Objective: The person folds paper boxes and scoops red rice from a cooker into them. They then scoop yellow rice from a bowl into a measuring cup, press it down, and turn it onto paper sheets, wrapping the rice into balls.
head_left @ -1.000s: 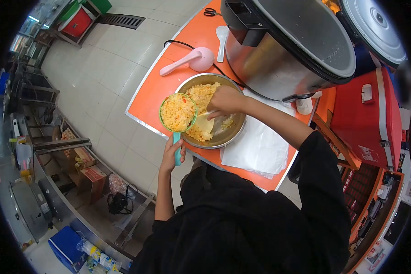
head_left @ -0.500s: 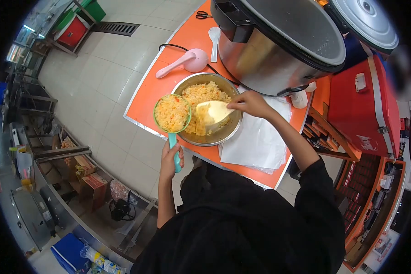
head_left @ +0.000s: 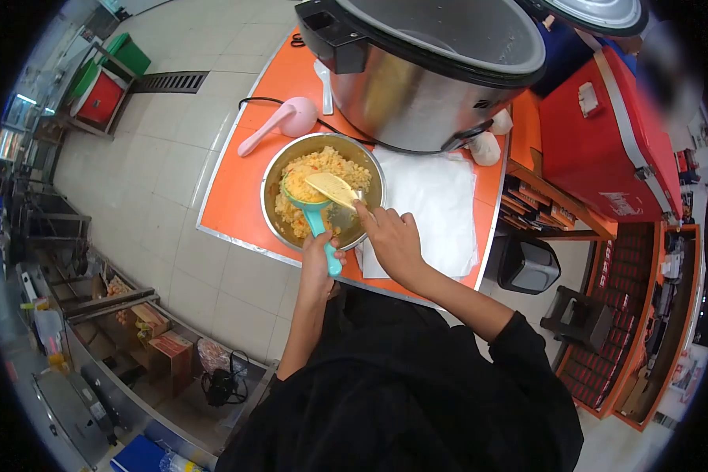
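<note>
I have the left hand [head_left: 319, 267] wrapped around the handle of the turquoise scoop [head_left: 316, 220]; its cup, heaped with yellow rice [head_left: 330, 164], sits ahead of that hand, inside the rim of the steel bowl [head_left: 377, 206]. The right hand [head_left: 396, 240] pinches the cream paddle [head_left: 334, 189], whose blade reaches forward and left over the cup's edge; I can't tell whether it presses on the rice.

I'd judge the scoop light but front-heavy when full, so I'd want a firm grip low on the handle, cup level. The paddle looks light and fairly stiff, best held behind the blade. The rice should be soft and loose, quick to spill over the rim. The bowl's bare metal could be slick, and it may slide if pushed.

The orange worktop [head_left: 226, 200] looks smooth. Just beyond the right hand lie thin white sheets [head_left: 433, 212], likely easy to ruffle. Farther ahead of both hands stands a large cooker [head_left: 429, 110], with a pink ladle [head_left: 295, 118] ahead of the left hand. Well off to the right hand's right is a red cooler [head_left: 598, 149]; a pale tiled floor [head_left: 177, 169] spreads out to the left.
</note>
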Action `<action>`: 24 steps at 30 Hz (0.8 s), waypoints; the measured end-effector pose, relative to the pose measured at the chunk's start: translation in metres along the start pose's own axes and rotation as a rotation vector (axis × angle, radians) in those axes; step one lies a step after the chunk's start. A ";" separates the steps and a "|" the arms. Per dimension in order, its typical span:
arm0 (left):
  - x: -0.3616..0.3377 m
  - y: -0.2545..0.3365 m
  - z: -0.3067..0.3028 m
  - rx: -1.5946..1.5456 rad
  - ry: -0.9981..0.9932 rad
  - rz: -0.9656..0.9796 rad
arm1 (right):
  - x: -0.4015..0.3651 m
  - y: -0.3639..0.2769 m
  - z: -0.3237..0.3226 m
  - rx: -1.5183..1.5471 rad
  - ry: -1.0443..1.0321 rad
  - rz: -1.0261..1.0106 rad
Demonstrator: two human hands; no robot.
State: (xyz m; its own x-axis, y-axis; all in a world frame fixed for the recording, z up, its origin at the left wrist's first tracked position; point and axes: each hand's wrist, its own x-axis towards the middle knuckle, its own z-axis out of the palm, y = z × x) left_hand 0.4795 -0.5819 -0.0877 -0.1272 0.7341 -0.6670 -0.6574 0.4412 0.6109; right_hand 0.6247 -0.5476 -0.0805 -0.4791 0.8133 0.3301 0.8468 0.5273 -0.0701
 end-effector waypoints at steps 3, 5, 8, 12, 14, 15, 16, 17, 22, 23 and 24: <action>0.001 -0.001 -0.006 -0.028 -0.023 -0.007 | 0.007 0.011 -0.009 0.207 -0.050 0.073; 0.000 0.000 -0.006 -0.054 -0.024 -0.014 | 0.018 0.025 -0.029 0.549 -0.018 0.331; -0.003 -0.001 0.001 0.011 0.001 0.020 | 0.022 0.033 -0.009 0.777 -0.070 0.482; -0.008 0.001 0.005 0.088 -0.026 0.036 | 0.019 0.004 -0.003 0.721 -0.437 0.602; -0.010 0.008 -0.001 0.146 -0.038 0.006 | 0.014 0.002 0.009 0.726 -0.474 0.629; -0.009 0.009 -0.003 0.148 -0.035 0.004 | 0.013 0.005 0.013 0.768 -0.496 0.593; -0.008 0.009 -0.006 0.137 -0.051 -0.009 | 0.011 0.008 0.015 0.812 -0.518 0.559; -0.008 0.009 -0.008 0.123 -0.069 -0.019 | 0.014 0.012 0.014 0.813 -0.520 0.562; -0.011 0.014 -0.021 0.077 -0.075 -0.033 | 0.052 0.043 0.015 0.955 -0.466 0.511; -0.011 0.015 -0.026 0.107 -0.109 -0.052 | 0.062 0.046 0.016 0.997 -0.518 0.603; -0.013 0.016 -0.027 0.112 -0.111 -0.053 | 0.069 0.044 0.020 1.000 -0.514 0.606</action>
State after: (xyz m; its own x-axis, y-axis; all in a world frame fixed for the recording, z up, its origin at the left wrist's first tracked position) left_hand 0.4507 -0.5979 -0.0811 -0.0079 0.7581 -0.6521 -0.5730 0.5310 0.6243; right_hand 0.6247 -0.4634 -0.0802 -0.3022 0.8707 -0.3880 0.5258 -0.1872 -0.8297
